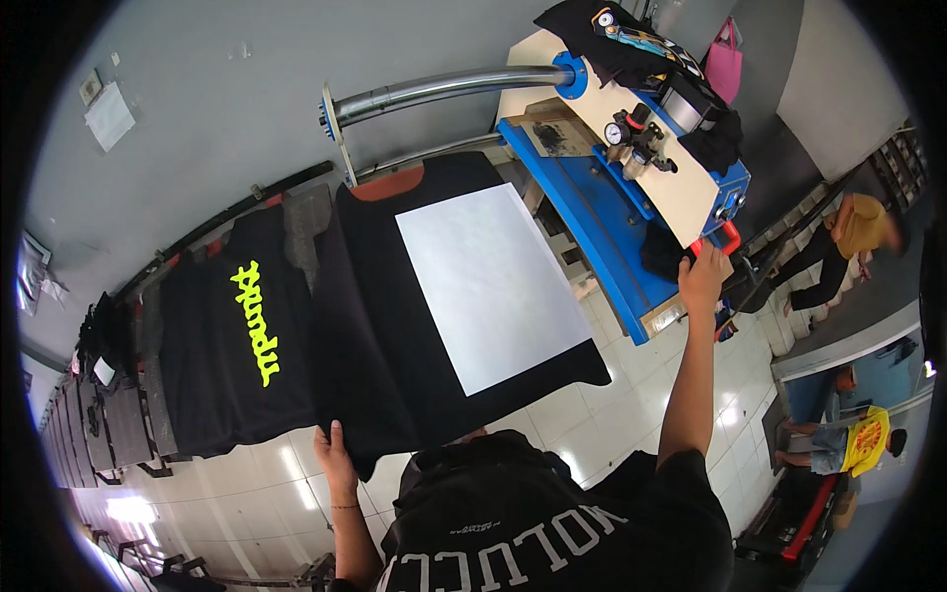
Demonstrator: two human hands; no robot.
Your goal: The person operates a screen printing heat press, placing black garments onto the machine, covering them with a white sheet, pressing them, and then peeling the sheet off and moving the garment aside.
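Note:
My right hand (702, 278) is closed round the red handle (731, 237) of a blue and cream heat press (631, 281). A black shirt (370, 365) lies spread in front of me on a platen whose surface it hides. Covering much of its right part is a blank white sheet (498, 291). My left hand (334, 452) pinches the near edge of the shirt, at its lower left; some of the fingers are out of sight under the cloth. To the left, another black shirt (217, 345) lies flat with bright yellow lettering (254, 324) on it.
A thick steel column (444, 89) runs from the press toward the wall. Its pressure gauge (615, 132) sits on top. Black garments (631, 44) are heaped over the machine. Grey platens (84, 424) line the left. Two other people, one in yellow (866, 441), are at the far right.

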